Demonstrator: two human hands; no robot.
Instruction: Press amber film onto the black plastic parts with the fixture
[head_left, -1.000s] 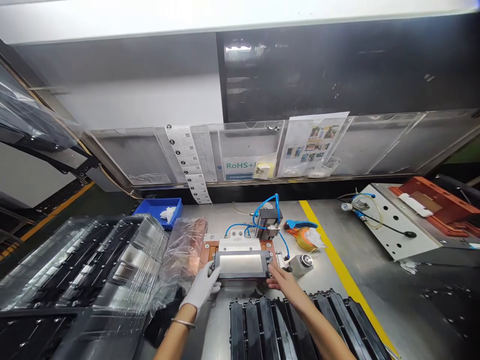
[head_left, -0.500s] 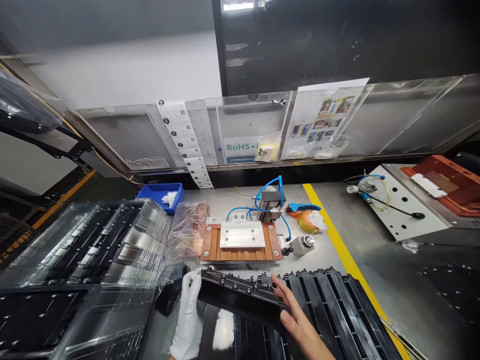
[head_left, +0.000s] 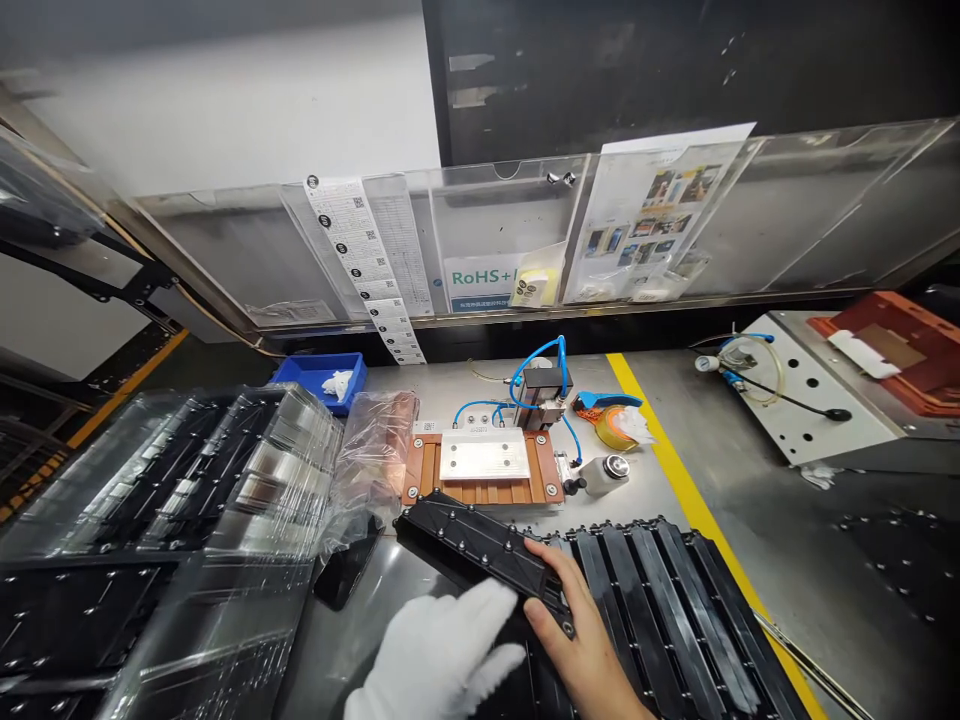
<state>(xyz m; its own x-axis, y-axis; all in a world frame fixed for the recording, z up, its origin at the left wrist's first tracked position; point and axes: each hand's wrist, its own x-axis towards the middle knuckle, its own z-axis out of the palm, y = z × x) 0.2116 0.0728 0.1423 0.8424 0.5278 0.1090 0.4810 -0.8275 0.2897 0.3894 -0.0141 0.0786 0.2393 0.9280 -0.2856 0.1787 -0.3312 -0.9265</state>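
Note:
My right hand (head_left: 581, 640), bare, grips the near right end of a long black plastic part (head_left: 480, 545) that has rows of small metal studs on its upper face. The part is tilted, its far end up near the front of a brown fixture (head_left: 424, 480) with a silver plate. My left hand (head_left: 439, 650), in a white glove, is in front of the part with fingers stretched out and thumb apart; whether its fingertips touch the part I cannot tell. Right of my hands lies a row of similar black parts (head_left: 660, 600), side by side on the metal table.
Stacked clear trays (head_left: 262, 500) with black parts stand at the left, beside a bagged copper-coloured block (head_left: 382, 440) and a phone (head_left: 345, 575). A blue bin (head_left: 300, 370), bottle (head_left: 606, 473), tape roll (head_left: 619, 430) and white control box (head_left: 795, 390) stand farther back.
My left hand has let go of the part's left end and moved right and nearer to me. The part has turned, showing more of its studded face; my right hand still holds it.

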